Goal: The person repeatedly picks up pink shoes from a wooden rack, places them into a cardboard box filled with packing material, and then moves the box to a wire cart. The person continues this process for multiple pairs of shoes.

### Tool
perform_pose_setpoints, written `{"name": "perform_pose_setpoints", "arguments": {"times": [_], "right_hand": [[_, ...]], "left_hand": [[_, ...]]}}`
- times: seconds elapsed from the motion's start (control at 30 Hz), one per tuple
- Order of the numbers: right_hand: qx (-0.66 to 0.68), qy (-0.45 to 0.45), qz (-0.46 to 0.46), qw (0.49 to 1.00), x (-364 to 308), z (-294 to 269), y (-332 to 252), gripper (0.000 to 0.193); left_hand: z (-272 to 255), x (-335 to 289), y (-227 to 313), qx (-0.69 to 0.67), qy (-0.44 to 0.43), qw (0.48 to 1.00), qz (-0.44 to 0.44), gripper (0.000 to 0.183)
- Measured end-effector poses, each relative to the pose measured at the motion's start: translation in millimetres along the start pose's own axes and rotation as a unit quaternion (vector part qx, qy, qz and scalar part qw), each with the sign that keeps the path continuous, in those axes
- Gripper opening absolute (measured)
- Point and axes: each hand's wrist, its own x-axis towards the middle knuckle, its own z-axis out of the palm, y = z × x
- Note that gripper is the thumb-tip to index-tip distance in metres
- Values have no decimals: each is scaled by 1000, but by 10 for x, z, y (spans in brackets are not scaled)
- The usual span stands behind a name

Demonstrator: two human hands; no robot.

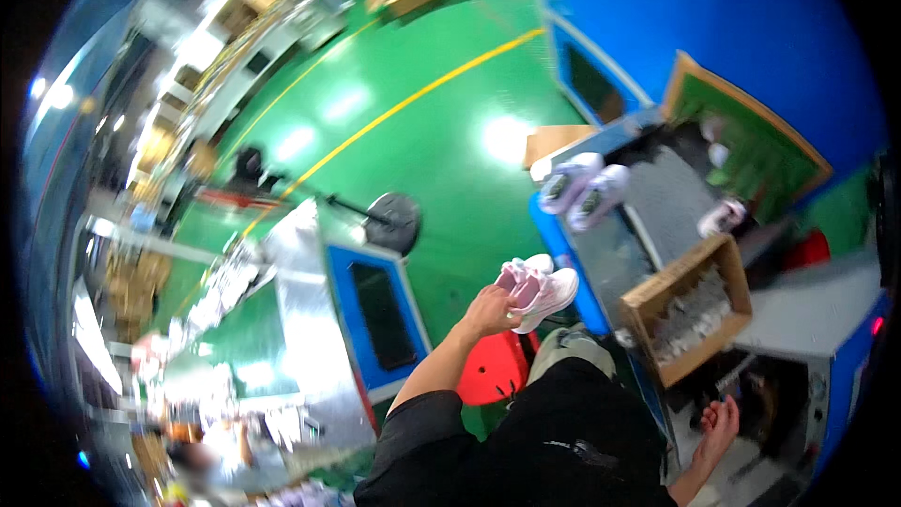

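My left hand (488,313) is closed on a pair of pale pink and white shoes (552,293), gripping them near their heel openings. They hang in the air beside the blue edge of the workbench (572,268). Off to the lower right, my right hand (719,424) is held low with loosely curled, parted fingers and nothing visible in it. It is nearest to the grey work surface and the dark space beneath it. Another pair of light lilac shoes (597,197) rests on the far left corner of the workbench.
An open cardboard box (646,308) with small pale pieces stands at the bench's near side. Beyond it lies a small pinkish shoe (721,217). A red stool (488,371) is below my left arm. A round dark base (392,223) stands on the green floor (441,145).
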Motion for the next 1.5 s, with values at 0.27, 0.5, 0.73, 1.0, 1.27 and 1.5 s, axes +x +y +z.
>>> {"name": "perform_pose_setpoints", "arguments": {"times": [0.27,0.5,0.73,1.0,1.27,1.5], "right_hand": [[-324,-185,-207,904,161,367,-190,41],[-357,-208,-366,834,-51,596,-794,26],[-253,256,-644,675,319,273,-1696,33],[-474,430,-564,522,708,-140,-1740,46],[-476,493,-556,470,951,-129,-1605,55],[-454,475,-557,508,901,-128,-1582,53]], "left_hand": [[-677,-3301,-1657,149,100,896,-406,29],[-604,-2074,-1241,111,343,727,-584,28],[857,1639,695,-233,39,969,-72,41],[1632,4799,3053,-282,-134,950,-6,81],[2252,5413,3152,-191,-181,956,130,71],[727,4865,2574,-545,-215,806,-87,40]]}}
